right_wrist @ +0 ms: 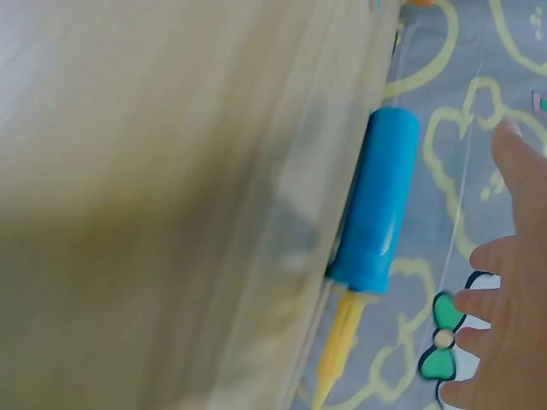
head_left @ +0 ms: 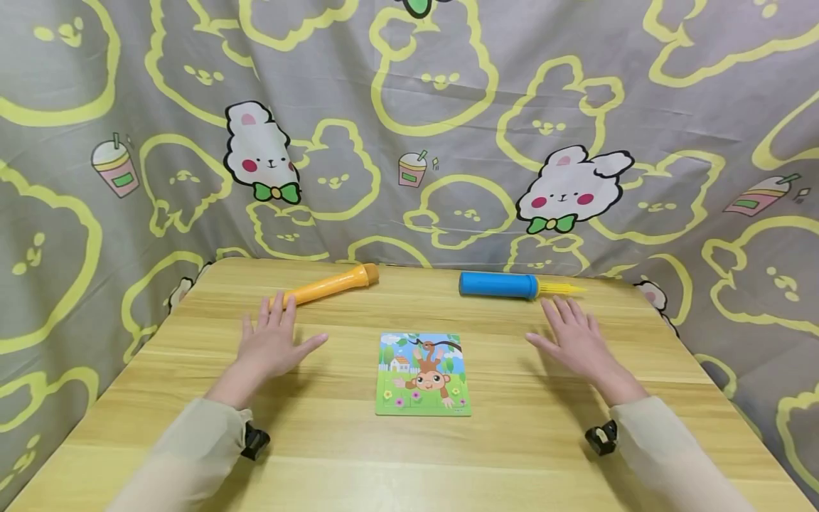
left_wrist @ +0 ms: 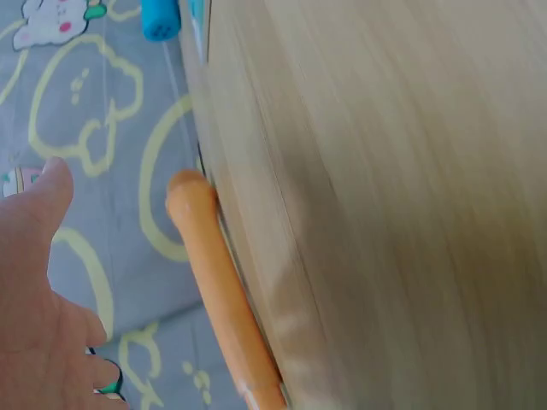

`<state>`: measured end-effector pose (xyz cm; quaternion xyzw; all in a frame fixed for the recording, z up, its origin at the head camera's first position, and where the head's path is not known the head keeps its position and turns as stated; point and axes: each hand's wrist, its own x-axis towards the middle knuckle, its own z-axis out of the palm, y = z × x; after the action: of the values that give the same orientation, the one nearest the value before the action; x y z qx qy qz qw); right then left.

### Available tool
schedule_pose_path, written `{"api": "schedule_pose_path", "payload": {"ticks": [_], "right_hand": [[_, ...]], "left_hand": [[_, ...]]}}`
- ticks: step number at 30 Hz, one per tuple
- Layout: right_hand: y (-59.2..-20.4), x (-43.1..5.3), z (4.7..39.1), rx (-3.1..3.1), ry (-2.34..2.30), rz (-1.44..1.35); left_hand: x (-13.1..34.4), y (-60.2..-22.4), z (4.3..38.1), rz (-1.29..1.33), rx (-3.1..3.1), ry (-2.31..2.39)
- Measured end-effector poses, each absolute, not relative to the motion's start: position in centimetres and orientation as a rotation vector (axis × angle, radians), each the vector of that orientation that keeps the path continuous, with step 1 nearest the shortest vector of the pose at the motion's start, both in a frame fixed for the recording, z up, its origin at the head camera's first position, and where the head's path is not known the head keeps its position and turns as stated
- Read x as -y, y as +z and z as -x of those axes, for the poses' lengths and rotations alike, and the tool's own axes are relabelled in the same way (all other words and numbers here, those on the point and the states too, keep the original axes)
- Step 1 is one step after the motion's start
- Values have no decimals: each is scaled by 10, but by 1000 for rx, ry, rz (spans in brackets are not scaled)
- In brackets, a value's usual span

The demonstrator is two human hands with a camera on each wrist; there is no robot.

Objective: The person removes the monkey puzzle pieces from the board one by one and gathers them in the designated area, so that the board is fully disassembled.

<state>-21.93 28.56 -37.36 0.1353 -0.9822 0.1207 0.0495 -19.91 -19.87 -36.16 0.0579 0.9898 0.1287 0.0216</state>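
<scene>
A flat square picture puzzle (head_left: 423,374) with a monkey on it lies on the table between the two hands. My left hand (head_left: 271,345) is spread, palm down, over the table's left part. Its fingertips overlap the near end of an orange tube with a flared end (head_left: 326,286) in the head view; the left wrist view shows the tube (left_wrist: 224,295) apart from the fingers. Spread likewise on the right, my right hand (head_left: 576,340) holds nothing. Just beyond its fingertips lies a blue balloon pump (head_left: 498,284) with a yellow ribbed nozzle (head_left: 558,289), also in the right wrist view (right_wrist: 376,205).
The wood-grain table (head_left: 409,462) ends at the back against a grey curtain (head_left: 358,92) with yellow outlines and white rabbits. A black wrist device (head_left: 256,441) sits at the left cuff, another black device (head_left: 601,438) at the right cuff.
</scene>
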Motion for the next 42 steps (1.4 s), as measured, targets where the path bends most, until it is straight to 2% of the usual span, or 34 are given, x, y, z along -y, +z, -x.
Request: {"api": "schedule_pose_path", "payload": {"ticks": [16,28,36,42], "right_hand": [[-365,-199,238,2937,364,-714],[-386,-144,246,3012,496,-958],[-393,-118,250,2979,487,-1169],[-396,-107,254,2951,490,-1228]], "left_hand": [[147,-369,208,-406,-3053,338],[119,-390,221,-759,-2852,294],[103,-400,228,-768,-2766,135],[98,-403,228,-715,-2760,112]]}}
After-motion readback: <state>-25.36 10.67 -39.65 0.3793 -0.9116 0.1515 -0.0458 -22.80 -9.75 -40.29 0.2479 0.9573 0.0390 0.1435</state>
